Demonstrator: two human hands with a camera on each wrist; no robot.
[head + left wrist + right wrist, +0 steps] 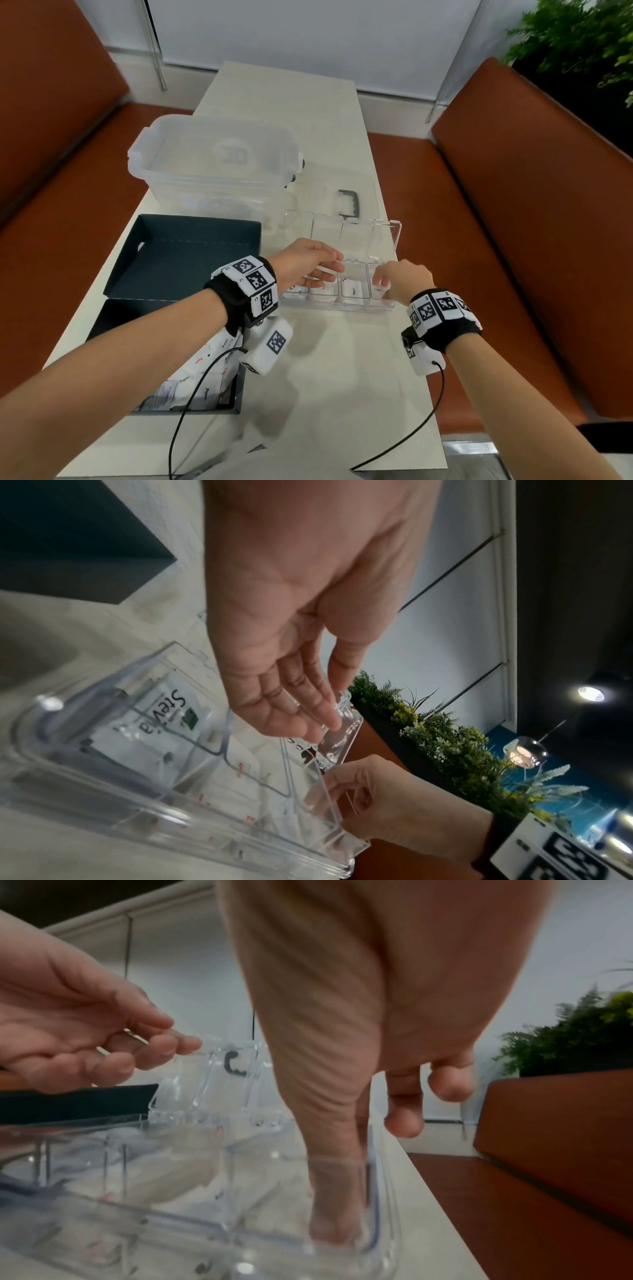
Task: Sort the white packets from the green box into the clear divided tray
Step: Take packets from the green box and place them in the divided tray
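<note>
Closing the lid looks like the step in hand — the left hand (310, 263), fingers nearly straight, touches the raised clear lid (356, 233) of the divided tray (342, 305), gripping nothing. The right hand (402, 279) has its thumb dipped into the rightmost compartment and the other fingers curled at the tray's edge; whether it pinches a packet I cannot tell. White packets (352, 287) lie in the near compartments, and more remain in the green box (191, 377) beside the tray. Better to clear the thumb first, then bring the lid down evenly — pressing near its front edge.
</note>
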